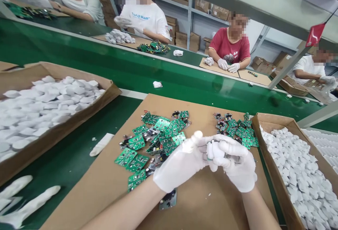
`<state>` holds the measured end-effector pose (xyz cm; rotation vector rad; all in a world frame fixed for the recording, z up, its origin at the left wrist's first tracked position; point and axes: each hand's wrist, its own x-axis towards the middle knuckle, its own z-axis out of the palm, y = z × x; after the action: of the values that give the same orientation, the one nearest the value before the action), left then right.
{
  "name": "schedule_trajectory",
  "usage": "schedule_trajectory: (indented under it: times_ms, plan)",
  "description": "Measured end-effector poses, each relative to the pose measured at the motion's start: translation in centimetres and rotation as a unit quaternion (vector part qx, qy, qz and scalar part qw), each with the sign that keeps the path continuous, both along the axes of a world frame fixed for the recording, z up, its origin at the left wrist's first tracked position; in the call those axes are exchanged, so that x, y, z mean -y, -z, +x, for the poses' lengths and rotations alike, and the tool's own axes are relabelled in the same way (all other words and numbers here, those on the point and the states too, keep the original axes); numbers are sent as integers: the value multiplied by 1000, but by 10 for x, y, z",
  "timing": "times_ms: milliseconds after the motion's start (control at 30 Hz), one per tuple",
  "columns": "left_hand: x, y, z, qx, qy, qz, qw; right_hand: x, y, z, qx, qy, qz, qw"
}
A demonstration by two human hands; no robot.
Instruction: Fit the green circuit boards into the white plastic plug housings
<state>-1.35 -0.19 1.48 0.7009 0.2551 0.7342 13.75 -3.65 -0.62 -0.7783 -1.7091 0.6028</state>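
Both my hands wear white gloves and meet above the cardboard sheet point(211, 201). My left hand point(182, 163) and my right hand point(239, 163) are closed around a small white piece point(214, 150) with a bit of green showing at its lower left edge. The fingers cover much of it, so its full shape is hidden. Under and beyond my left hand lies a loose heap of green circuit boards point(169, 131). A smaller group of circuit boards point(241, 131) lies beyond my right hand. One board point(168, 200) rests below my left wrist.
Cardboard boxes of white pieces stand at left point(113, 88) and right point(266, 163). A co-worker's gloved hand point(34, 203) reaches in at lower left. Behind runs a green conveyor belt point(185, 89) bearing a white piece point(157, 84). Several co-workers sit across it.
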Motion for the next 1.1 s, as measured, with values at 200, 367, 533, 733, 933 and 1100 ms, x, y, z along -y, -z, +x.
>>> schedule_trajectory:
  times_ms: [200, 367, 533, 733, 933, 1100]
  plan:
    - [0, 9, 6, 54, -10, 18, 998, 7, -2, -9, -168, 64, -74, 981]
    - [5, 11, 10, 98, -9, -6, 995, 8, 0, -9, -72, 123, -73, 987]
    - [6, 8, 11, 39, -41, -47, 997, 7, -6, -6, 62, 141, 37, 987]
    - [7, 12, 11, 37, -62, -6, 997, 7, -12, -4, 82, 93, -26, 992]
    - [9, 14, 12, 13, -64, -35, 997, 5, -13, -2, 67, 77, 21, 995]
    - [7, 15, 13, 1, -71, -45, 996, 3, -7, -5, 75, 83, -25, 993]
